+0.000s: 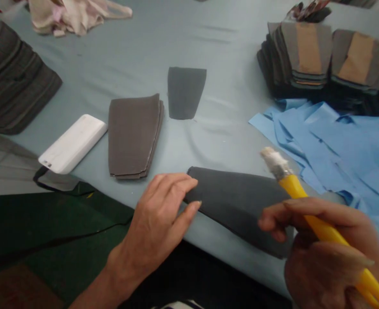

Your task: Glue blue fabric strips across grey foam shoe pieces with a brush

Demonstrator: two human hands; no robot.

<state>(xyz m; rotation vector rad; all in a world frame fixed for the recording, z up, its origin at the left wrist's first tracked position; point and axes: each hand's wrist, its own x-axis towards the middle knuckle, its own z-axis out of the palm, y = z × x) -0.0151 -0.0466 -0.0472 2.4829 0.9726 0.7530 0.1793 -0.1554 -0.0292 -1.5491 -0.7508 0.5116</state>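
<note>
A long dark grey fabric piece (237, 201) lies at the table's near edge. My left hand (165, 210) is at its left end, thumb and fingers apart with nothing between them; whether the fingertips touch the cloth I cannot tell. My right hand (331, 253) is closed round the yellow handle of a paintbrush (295, 186), with its pale bristle end pointing up and left. That hand hovers over or beside the right end of the piece, partly hiding it. A smaller dark grey fabric piece (187, 92) lies flat farther back.
A brown-grey fabric stack (133, 135) and a white power bank (73, 143) with a black cable lie left. Dark stacks (16, 77) stand far left, banded stacks (308, 51) back right, blue fabric pieces (344, 146) in front of them. Beige cloth (76, 17) lies at the back.
</note>
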